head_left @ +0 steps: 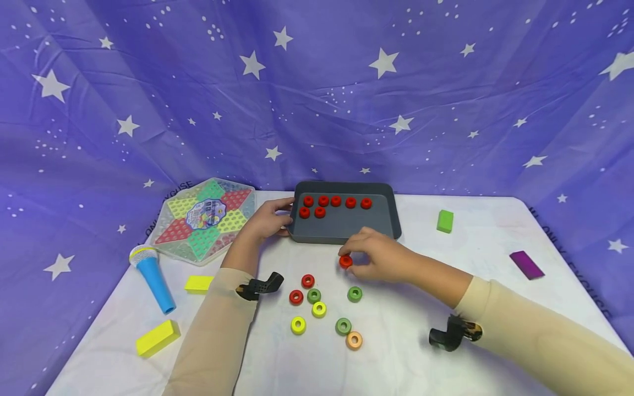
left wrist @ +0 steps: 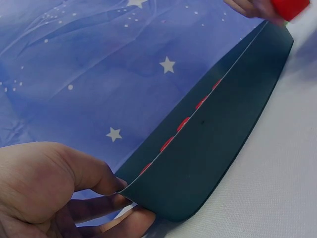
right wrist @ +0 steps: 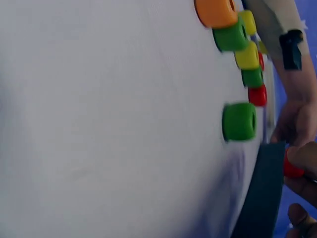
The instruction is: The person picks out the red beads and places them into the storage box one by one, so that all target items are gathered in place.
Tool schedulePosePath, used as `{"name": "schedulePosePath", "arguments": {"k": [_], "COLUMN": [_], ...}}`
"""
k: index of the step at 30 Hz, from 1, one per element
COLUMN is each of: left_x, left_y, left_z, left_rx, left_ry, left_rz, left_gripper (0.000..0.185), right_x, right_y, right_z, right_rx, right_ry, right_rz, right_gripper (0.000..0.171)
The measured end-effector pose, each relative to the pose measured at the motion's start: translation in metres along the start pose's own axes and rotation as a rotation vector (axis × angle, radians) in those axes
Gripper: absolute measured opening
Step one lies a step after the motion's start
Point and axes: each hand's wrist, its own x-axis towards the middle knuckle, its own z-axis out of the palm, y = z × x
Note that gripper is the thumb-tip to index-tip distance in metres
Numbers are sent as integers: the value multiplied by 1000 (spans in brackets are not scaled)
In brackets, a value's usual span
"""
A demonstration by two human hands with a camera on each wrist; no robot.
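Observation:
A dark grey tray (head_left: 346, 224) stands at the back middle of the white table, with several red rings (head_left: 335, 201) lined up along its far side. My left hand (head_left: 282, 221) grips the tray's left wall; in the left wrist view the thumb and fingers (left wrist: 106, 181) curl round the tray corner (left wrist: 208, 148). My right hand (head_left: 354, 257) pinches one red ring (head_left: 345, 262) just above the table, in front of the tray's near wall. The right wrist view shows that ring (right wrist: 292, 170) beside the tray wall (right wrist: 260, 196).
Loose rings lie before the tray: two red (head_left: 308, 281), three green (head_left: 354, 294), two yellow (head_left: 319, 309), one orange (head_left: 354, 340). A hexagonal game board (head_left: 205, 217), blue toy microphone (head_left: 153, 275) and yellow blocks (head_left: 157, 337) sit left. A green block (head_left: 444, 221) and purple block (head_left: 526, 264) lie right.

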Motion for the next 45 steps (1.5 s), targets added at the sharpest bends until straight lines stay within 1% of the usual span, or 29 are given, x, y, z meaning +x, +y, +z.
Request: {"name": "schedulePosePath", "arguments": {"k": [4, 8, 15, 20, 24, 28, 31, 35, 38, 41, 45], "left_x": [0, 1, 0, 0, 0, 0, 0, 0, 1, 2, 4], "left_y": [-1, -2, 0, 0, 0, 1, 0, 0, 0, -1, -3], "left_z": [-1, 0, 1, 0, 0, 0, 0, 0, 0, 0, 0], "left_rx": [-2, 0, -1, 6, 6, 5, 4, 6, 6, 6, 6], "left_ry": [6, 12, 7, 1, 2, 4, 8, 7, 3, 6, 11], "left_rz": [-5, -8, -8, -7, -11, -11, -10, -13, -10, -5, -5], "left_gripper": [64, 63, 63, 63, 63, 63, 62, 63, 63, 63, 63], "right_x": [2, 10, 36, 58, 75, 92, 102, 113, 119, 124, 128], "right_y": [13, 26, 43, 54, 64, 76, 82, 84, 85, 85, 85], "right_z": [-17, -33, -57, -66, -66, -61, -57, -52, -48, -44, -40], "right_rx": [-1, -14, -59, -72, -88, -125, -154, -172, -186, -209, -241], "right_ry": [5, -3, -21, -55, -60, -54, -82, -132, -163, -194, -207], "right_rz": [17, 41, 66, 66, 53, 46, 56, 84, 85, 60, 18], "right_gripper": [32, 32, 34, 36, 35, 33, 33, 33, 33, 34, 35]}}
